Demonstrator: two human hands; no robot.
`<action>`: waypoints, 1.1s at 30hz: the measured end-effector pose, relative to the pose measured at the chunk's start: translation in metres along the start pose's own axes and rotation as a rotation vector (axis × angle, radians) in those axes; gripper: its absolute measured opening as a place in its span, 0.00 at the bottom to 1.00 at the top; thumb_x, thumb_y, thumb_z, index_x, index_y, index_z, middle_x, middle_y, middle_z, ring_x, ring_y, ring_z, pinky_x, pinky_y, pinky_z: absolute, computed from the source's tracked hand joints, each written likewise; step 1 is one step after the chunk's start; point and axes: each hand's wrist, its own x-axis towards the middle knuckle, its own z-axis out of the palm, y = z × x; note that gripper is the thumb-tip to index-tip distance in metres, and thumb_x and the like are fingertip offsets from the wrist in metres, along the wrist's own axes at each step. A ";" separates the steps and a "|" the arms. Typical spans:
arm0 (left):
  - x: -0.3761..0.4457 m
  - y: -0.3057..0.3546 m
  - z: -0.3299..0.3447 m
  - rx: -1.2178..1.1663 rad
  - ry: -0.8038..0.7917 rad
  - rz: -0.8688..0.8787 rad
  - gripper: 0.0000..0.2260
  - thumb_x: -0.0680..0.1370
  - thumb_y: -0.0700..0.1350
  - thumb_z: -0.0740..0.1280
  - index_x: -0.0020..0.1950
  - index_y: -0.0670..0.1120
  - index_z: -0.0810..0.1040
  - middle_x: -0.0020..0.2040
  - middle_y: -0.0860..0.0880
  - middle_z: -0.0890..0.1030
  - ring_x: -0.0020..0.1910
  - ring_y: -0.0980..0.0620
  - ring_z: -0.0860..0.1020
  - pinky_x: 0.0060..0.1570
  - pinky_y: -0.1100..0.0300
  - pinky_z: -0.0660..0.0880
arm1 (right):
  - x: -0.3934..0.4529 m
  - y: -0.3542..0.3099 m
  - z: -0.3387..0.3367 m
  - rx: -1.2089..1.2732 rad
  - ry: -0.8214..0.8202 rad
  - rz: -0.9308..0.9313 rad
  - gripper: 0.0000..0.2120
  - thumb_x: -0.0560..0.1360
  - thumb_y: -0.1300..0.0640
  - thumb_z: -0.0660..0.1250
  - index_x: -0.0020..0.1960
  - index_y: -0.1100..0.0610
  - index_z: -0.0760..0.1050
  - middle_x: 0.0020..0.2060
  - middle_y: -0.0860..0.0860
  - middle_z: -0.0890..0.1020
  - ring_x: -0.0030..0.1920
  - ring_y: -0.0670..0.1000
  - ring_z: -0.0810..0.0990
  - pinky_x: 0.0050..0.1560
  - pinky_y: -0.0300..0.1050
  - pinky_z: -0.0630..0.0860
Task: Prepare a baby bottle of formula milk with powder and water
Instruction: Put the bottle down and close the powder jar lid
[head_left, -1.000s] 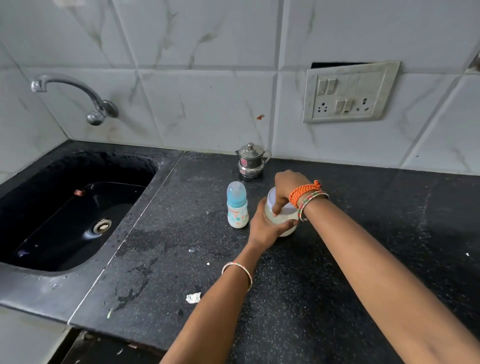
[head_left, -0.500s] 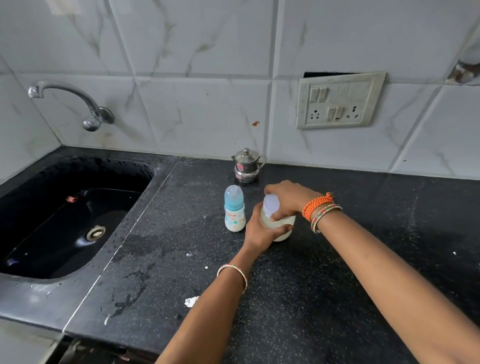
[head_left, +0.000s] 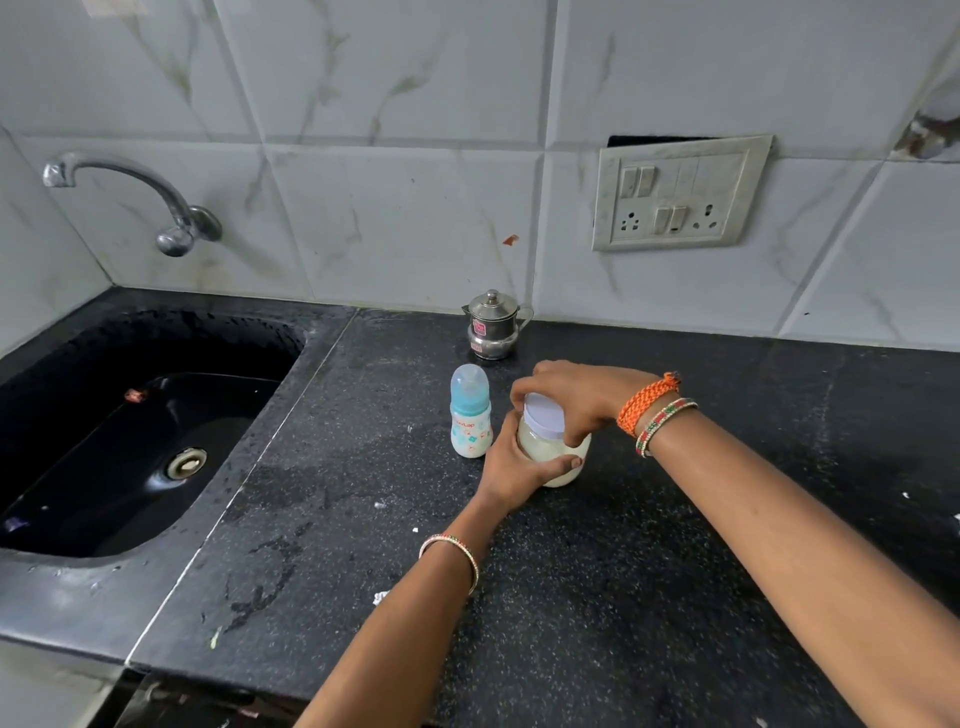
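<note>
White powder fills the jar (head_left: 556, 457) we steady with our left hand (head_left: 514, 467). Our right hand (head_left: 571, 395) grips its lid (head_left: 543, 413), beside the baby bottle (head_left: 470, 413).

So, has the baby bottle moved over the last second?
No. The baby bottle stands in the same spot, just in front and left of the steel pot; only the camera view shifted.

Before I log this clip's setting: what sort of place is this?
Most likely a home kitchen counter. A black sink with a wall tap sits beside a dark stone countertop, backed by marbled wall tiles and a switch-and-socket plate.
</note>
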 end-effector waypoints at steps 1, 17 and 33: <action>0.000 -0.001 0.000 -0.001 -0.001 0.002 0.39 0.62 0.48 0.80 0.67 0.54 0.64 0.60 0.57 0.75 0.60 0.57 0.74 0.63 0.58 0.72 | 0.000 0.000 -0.001 0.010 0.001 0.004 0.32 0.65 0.65 0.74 0.63 0.48 0.67 0.54 0.51 0.68 0.53 0.52 0.71 0.33 0.39 0.68; -0.003 -0.001 0.001 0.009 0.010 0.036 0.40 0.63 0.47 0.79 0.70 0.50 0.63 0.59 0.57 0.75 0.58 0.59 0.74 0.61 0.63 0.71 | -0.002 -0.016 0.022 0.002 0.303 0.413 0.36 0.72 0.29 0.55 0.58 0.62 0.75 0.54 0.58 0.79 0.53 0.57 0.79 0.45 0.48 0.73; -0.001 -0.005 0.000 -0.013 -0.011 0.031 0.41 0.61 0.48 0.80 0.69 0.52 0.63 0.61 0.54 0.75 0.61 0.55 0.74 0.64 0.55 0.72 | -0.015 -0.006 0.008 0.153 0.273 0.295 0.35 0.76 0.38 0.60 0.75 0.57 0.57 0.65 0.61 0.73 0.61 0.62 0.76 0.57 0.55 0.73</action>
